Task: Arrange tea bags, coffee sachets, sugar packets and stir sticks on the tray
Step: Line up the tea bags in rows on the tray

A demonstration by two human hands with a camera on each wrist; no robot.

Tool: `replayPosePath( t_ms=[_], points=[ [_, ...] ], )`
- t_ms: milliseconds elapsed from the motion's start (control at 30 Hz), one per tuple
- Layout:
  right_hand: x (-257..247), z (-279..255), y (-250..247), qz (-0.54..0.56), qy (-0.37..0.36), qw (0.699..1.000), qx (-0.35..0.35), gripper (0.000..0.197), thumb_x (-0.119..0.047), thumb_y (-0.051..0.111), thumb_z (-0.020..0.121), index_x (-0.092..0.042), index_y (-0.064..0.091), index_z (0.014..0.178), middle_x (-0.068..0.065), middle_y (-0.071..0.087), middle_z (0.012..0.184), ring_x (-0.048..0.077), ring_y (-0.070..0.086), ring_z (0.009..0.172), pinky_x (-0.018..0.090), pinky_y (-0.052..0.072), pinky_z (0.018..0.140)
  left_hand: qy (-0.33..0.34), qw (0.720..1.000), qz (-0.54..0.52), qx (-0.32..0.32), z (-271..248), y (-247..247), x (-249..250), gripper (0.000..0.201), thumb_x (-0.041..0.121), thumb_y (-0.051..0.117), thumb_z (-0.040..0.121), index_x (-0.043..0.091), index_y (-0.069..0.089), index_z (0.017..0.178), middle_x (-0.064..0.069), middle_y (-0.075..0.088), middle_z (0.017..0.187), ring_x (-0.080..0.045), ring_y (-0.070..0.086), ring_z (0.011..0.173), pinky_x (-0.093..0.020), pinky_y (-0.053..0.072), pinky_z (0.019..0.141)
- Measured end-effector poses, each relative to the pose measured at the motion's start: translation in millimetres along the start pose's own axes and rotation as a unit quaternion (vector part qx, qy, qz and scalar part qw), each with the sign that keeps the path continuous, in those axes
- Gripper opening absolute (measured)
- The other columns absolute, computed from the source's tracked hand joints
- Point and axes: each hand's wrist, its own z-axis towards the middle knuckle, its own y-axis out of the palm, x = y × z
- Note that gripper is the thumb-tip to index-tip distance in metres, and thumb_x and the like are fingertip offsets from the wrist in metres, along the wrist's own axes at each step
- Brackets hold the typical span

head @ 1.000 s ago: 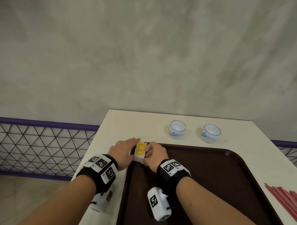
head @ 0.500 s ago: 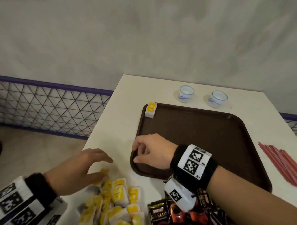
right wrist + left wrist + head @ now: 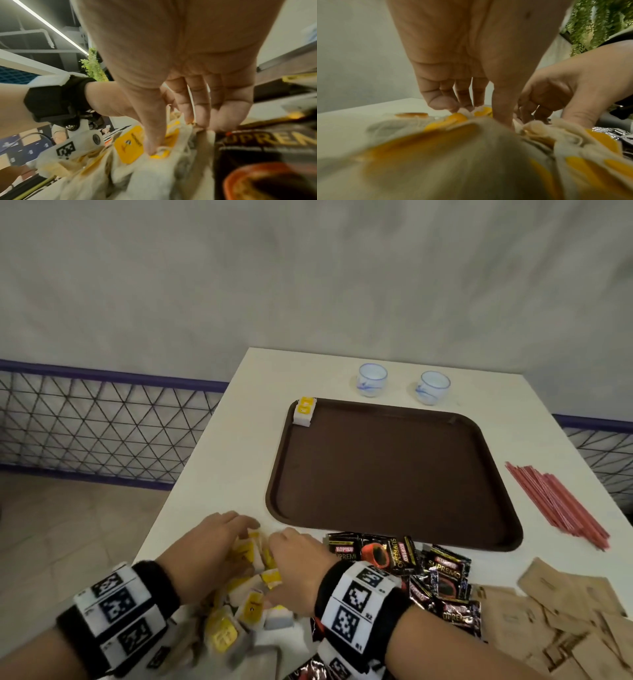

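Note:
A loose pile of white tea bags with yellow tags (image 3: 245, 602) lies on the table's near left. Both hands are in it. My left hand (image 3: 245, 534) curls its fingers and thumb around tea bags at the pile's far edge; in the left wrist view the left hand (image 3: 474, 109) has its fingertips (image 3: 443, 104) on them. My right hand (image 3: 279, 547) pinches tea bags beside it, thumb (image 3: 152, 146) pressed on a tag. A small stack of tea bags (image 3: 304, 411) stands in the far left corner of the brown tray (image 3: 394, 474).
Black coffee sachets (image 3: 394, 556) lie in front of the tray. Brown sugar packets (image 3: 565, 611) spread at the near right. Red stir sticks (image 3: 555, 501) lie right of the tray. Two white cups (image 3: 371, 374) (image 3: 433, 386) stand behind it. The table's left edge is close to the pile.
Both hands left the stack at the tray's far corner and came back to the near pile. The right hand moved off the tray's rim into the tea bags. The view tilted down.

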Motion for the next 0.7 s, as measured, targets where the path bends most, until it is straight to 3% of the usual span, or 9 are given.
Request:
replayPosePath(
  t_ms=[100,167,300,367,467,567,700],
  points=[
    [3.5,0.7,8.7,0.053,0.021,0.998,0.016,0.039,-0.023,0.069,0.085,-0.011,0.047,0.115,0.012,0.050,0.121,0.034,0.052,0.112,0.036,0.038,0.081,0.003,1.000,0.006,-0.006,3.6,0.8,2.8,0.023,0.030,0.073,0.072,0.041,0.057,0.086,0.013,0.054,0.091,-0.012,0.053,0.087,-0.018,0.041,0.073],
    [6.6,-1.9,10.3,0.096,0.036,0.994,0.031,0.043,-0.024,0.073,0.082,-0.014,0.048,0.115,0.010,0.052,0.119,0.032,0.053,0.110,0.038,0.044,0.085,-0.005,1.000,-0.001,-0.007,5.3,0.0,2.2,0.035,0.026,0.074,0.068,0.044,0.044,0.066,0.014,0.050,0.085,-0.009,0.050,0.079,-0.011,0.034,0.064],
    [9.8,-4.9,10.7,0.175,0.070,0.979,0.072,0.046,-0.032,0.074,0.081,-0.019,0.047,0.116,0.004,0.055,0.113,0.025,0.056,0.104,0.036,0.048,0.084,-0.003,1.000,-0.018,0.000,5.3,-2.2,1.2,0.037,0.025,0.078,0.069,0.042,0.044,0.065,0.021,0.049,0.106,-0.003,0.051,0.093,-0.002,0.032,0.071],
    [10.7,-1.8,9.8,0.197,0.078,0.974,0.084,0.043,-0.029,0.073,0.082,-0.019,0.047,0.115,0.002,0.055,0.107,0.024,0.056,0.103,0.035,0.049,0.085,-0.002,1.000,-0.027,0.007,5.8,-2.6,2.4,0.038,0.023,0.079,0.068,0.041,0.045,0.064,0.021,0.052,0.110,-0.003,0.052,0.097,-0.003,0.034,0.076],
    [12.2,5.6,11.2,0.201,0.087,0.973,0.069,0.041,-0.022,0.075,0.080,-0.020,0.050,0.113,0.007,0.059,0.109,0.025,0.056,0.103,0.038,0.050,0.088,-0.028,0.999,-0.043,0.018,7.6,-5.1,5.0,0.042,0.021,0.082,0.062,0.042,0.045,0.061,0.013,0.060,0.090,-0.008,0.054,0.085,-0.017,0.044,0.074],
    [17.1,10.0,13.9,0.219,0.093,0.968,0.074,0.035,-0.017,0.077,0.077,-0.027,0.054,0.102,0.005,0.060,0.107,0.020,0.054,0.100,0.031,0.049,0.084,-0.024,0.996,-0.070,0.039,6.0,-11.5,5.1,0.045,0.016,0.083,0.058,0.040,0.045,0.057,0.012,0.057,0.076,-0.001,0.052,0.071,-0.011,0.038,0.063],
    [29.6,8.1,8.4,0.278,0.064,0.952,0.112,0.029,-0.008,0.075,0.077,-0.030,0.058,0.085,-0.008,0.054,0.078,0.006,0.050,0.070,0.019,0.046,0.067,-0.039,0.983,-0.169,0.066,-0.1,-28.5,6.4,0.033,0.012,0.086,0.061,0.027,0.057,0.056,0.014,0.050,0.052,-0.003,0.046,0.052,-0.011,0.035,0.049]
  ],
)
